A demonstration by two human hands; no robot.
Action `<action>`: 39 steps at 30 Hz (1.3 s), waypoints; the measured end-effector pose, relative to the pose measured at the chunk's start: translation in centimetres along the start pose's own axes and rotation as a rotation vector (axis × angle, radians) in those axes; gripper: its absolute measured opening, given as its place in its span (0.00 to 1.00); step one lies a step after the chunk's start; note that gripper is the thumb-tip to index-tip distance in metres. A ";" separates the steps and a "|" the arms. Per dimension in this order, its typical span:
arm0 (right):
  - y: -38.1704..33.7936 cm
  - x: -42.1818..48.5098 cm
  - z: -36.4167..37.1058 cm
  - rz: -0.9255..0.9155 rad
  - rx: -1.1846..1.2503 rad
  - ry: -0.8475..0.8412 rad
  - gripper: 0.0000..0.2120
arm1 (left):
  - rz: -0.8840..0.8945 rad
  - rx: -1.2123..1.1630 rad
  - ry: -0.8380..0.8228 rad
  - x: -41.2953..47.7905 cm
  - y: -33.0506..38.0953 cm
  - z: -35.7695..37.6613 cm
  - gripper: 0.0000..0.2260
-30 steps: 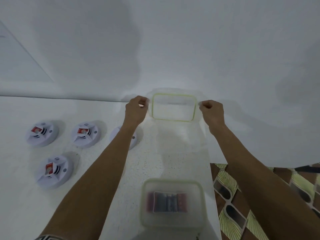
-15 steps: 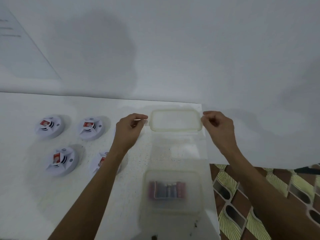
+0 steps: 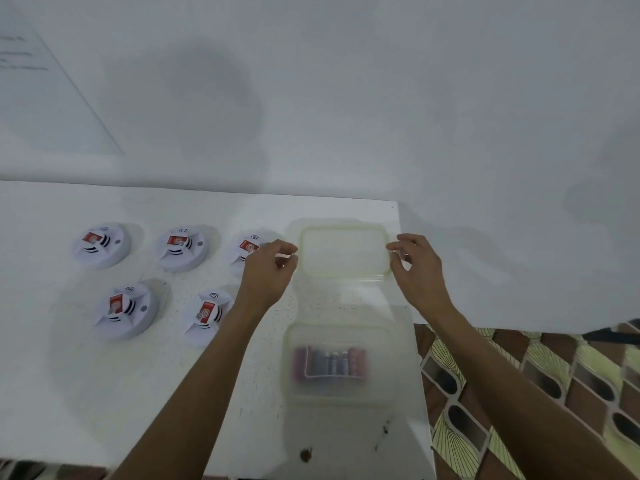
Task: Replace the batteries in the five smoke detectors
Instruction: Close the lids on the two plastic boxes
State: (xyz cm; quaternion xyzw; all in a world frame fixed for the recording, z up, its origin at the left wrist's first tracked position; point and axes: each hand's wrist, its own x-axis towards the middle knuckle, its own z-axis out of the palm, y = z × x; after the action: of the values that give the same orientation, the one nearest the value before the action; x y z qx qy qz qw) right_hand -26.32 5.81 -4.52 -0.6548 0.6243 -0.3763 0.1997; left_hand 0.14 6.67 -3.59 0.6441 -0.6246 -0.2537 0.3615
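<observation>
Five white round smoke detectors with red labels lie on the white table: three in a back row (image 3: 100, 245), (image 3: 181, 249), (image 3: 251, 245) and two in front (image 3: 126, 311), (image 3: 206, 317). My left hand (image 3: 268, 271) hides part of the third one. A clear plastic container (image 3: 381, 393) at the near right holds several batteries (image 3: 329, 363). Its green-rimmed lid (image 3: 343, 252) lies low over the table's far right corner. My left hand pinches the lid's left end, and my right hand (image 3: 415, 268) pinches its right end.
The table (image 3: 104, 393) ends just right of the container and lid, with a patterned floor (image 3: 519, 393) below. A white wall rises right behind the table. A small brown stain (image 3: 305, 454) marks the near edge.
Both hands have brought the lid down from against the wall to the table's far right corner. The view tilted, so all five detectors now show.
</observation>
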 end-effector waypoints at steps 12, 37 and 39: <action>-2.0 -1.4 1.5 0.240 0.220 0.013 0.07 | -0.254 -0.250 -0.014 -0.4 0.9 1.5 0.14; -2.5 5.4 0.7 -0.350 -0.582 -0.658 0.45 | 0.334 0.560 -0.524 5.7 1.6 1.6 0.48; -2.4 5.4 0.9 -0.365 -0.596 -0.648 0.45 | 0.344 0.550 -0.519 5.8 1.5 1.8 0.48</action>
State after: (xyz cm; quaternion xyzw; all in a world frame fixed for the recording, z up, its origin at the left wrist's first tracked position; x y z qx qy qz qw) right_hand -24.39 0.78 -2.00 -0.8662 0.4853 0.0140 0.1182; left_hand -1.65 0.74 -2.78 0.5176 -0.8380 -0.1671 0.0434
